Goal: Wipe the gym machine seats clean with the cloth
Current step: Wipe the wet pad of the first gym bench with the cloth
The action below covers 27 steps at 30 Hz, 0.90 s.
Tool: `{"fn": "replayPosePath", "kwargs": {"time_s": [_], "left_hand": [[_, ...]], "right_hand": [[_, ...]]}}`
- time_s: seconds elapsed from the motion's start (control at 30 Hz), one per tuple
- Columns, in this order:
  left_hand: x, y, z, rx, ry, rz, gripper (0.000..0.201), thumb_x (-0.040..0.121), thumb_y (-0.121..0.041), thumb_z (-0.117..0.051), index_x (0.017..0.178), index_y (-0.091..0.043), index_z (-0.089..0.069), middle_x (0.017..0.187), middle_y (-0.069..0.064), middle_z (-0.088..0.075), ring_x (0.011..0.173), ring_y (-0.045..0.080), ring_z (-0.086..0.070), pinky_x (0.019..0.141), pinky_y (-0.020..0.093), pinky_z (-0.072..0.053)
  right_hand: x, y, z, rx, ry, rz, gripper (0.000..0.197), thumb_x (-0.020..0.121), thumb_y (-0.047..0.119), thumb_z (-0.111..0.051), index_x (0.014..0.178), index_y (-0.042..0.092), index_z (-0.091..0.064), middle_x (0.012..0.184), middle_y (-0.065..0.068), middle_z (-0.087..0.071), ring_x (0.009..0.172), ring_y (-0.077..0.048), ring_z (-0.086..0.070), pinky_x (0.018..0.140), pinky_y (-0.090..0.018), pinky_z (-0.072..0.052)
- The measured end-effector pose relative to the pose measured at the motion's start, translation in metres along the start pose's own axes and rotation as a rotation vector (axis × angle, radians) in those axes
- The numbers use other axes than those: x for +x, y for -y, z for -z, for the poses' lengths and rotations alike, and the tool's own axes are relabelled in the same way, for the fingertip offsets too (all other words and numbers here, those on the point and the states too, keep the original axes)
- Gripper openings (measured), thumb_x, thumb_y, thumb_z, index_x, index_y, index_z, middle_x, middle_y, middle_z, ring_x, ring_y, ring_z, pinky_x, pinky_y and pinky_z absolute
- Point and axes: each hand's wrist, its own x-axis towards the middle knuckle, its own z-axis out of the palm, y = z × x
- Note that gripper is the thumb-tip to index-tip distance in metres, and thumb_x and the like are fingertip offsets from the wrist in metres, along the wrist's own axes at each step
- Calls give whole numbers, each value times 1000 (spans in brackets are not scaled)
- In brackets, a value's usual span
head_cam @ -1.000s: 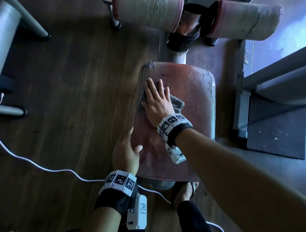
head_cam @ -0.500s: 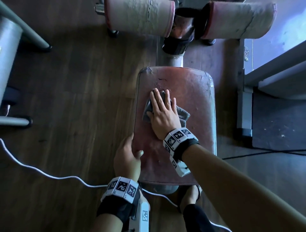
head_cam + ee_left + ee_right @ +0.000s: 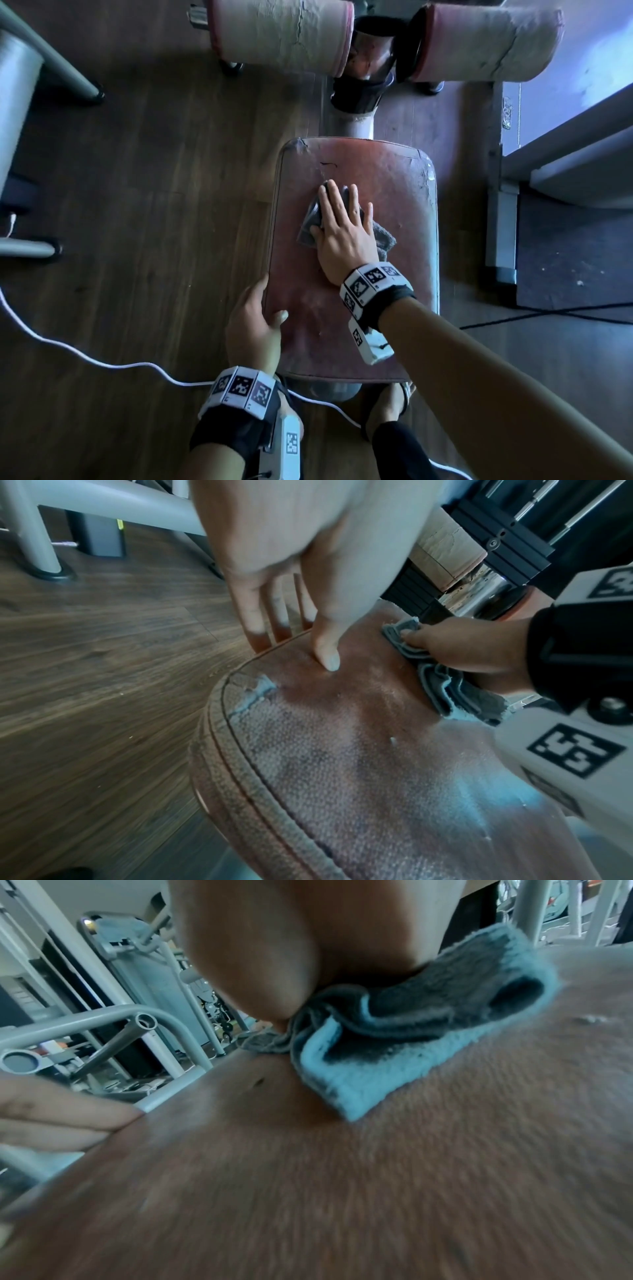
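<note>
A worn red-brown gym seat (image 3: 394,192) fills the middle of the head view. My right hand (image 3: 342,233) lies flat on a folded grey-blue cloth (image 3: 310,222) with straight fingers, pressing it onto the seat's far middle. The left wrist view shows the cloth (image 3: 445,693) bunched under the right hand (image 3: 462,647). In the right wrist view the cloth (image 3: 411,1042) pokes out from under the palm onto the seat (image 3: 342,1177). My left hand (image 3: 255,322) rests on the seat's near left edge, with the thumb (image 3: 325,647) on top and the fingers (image 3: 253,610) straight down the side.
Two cracked pale roller pads (image 3: 281,31) (image 3: 486,41) stand beyond the seat on a grey post (image 3: 356,123). A white cable (image 3: 102,359) runs over the wooden floor (image 3: 154,205) at the left. Grey machine frames (image 3: 44,68) stand left, and a step (image 3: 565,164) right.
My right hand has slid the cloth from the seat's far left corner toward the middle. My left hand has stayed on the near left edge.
</note>
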Motion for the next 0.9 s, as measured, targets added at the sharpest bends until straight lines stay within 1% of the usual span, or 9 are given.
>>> {"fn": "replayPosePath", "kwargs": {"time_s": [0.1, 0.2, 0.33, 0.37, 0.5, 0.63, 0.7, 0.77, 0.9], "left_hand": [[-1, 0, -1, 11, -10, -3, 66, 77, -21, -81, 137, -26, -54, 135, 1, -60, 123, 25, -56, 94, 32, -44], [-1, 2, 1, -22, 9, -20, 67, 76, -24, -81, 137, -25, -54, 134, 1, -60, 124, 23, -56, 97, 31, -44], [-1, 10, 4, -131, 21, -101, 68, 76, -50, -72, 135, -20, -56, 133, -1, -60, 125, 15, -55, 101, 28, -43], [-1, 11, 5, -143, 28, -96, 68, 76, -49, -73, 135, -20, -56, 133, -1, -61, 124, 15, -55, 101, 28, -43], [0, 9, 4, -124, 27, -28, 68, 73, -19, -82, 136, -23, -55, 132, 0, -61, 123, 19, -57, 99, 26, -40], [0, 10, 1, -99, 26, -3, 68, 75, -16, -81, 137, -26, -54, 134, -1, -60, 125, 18, -54, 101, 23, -35], [0, 11, -1, -122, 24, 9, 70, 74, -15, -82, 137, -27, -54, 135, -3, -59, 126, 16, -53, 101, 22, -34], [0, 10, -2, -140, 24, 15, 71, 73, -14, -82, 137, -29, -54, 136, -4, -58, 126, 16, -53, 101, 21, -33], [1, 5, 3, -62, 35, 28, 70, 73, -16, -83, 136, -28, -55, 135, -2, -59, 124, 18, -55, 98, 20, -34]], "right_hand": [[8, 1, 3, 3, 11, -27, 64, 101, 37, -31, 156, 20, -2, 163, 5, 3, 149, -28, 11, 119, -55, -2], [0, -4, 3, 10, 18, -21, 65, 101, 36, -32, 156, 20, -1, 163, 6, 6, 149, -27, 13, 120, -54, -2], [-5, -17, 5, 14, 31, 4, 66, 101, 38, -34, 156, 22, -1, 163, 8, 6, 149, -25, 13, 120, -54, -3], [-1, -18, 7, 17, 34, 1, 66, 101, 38, -34, 156, 22, -1, 163, 8, 6, 149, -25, 13, 119, -54, -2], [33, -17, 18, 13, 33, -25, 67, 101, 39, -32, 156, 21, 2, 163, 7, 8, 148, -27, 15, 118, -54, 3], [72, -4, 24, 10, 65, -38, 69, 100, 41, -33, 156, 21, 1, 163, 6, 8, 148, -28, 17, 118, -56, 7], [82, 8, 24, -25, 94, 20, 70, 99, 44, -34, 156, 21, 0, 163, 5, 8, 148, -29, 17, 118, -55, 9], [81, 18, 23, -70, 116, 143, 71, 99, 45, -36, 156, 20, -2, 163, 4, 6, 148, -30, 16, 118, -55, 8], [51, 19, 13, -163, 148, 401, 71, 97, 44, -39, 156, 16, -11, 163, 1, -4, 150, -30, 6, 119, -55, -7]]}}
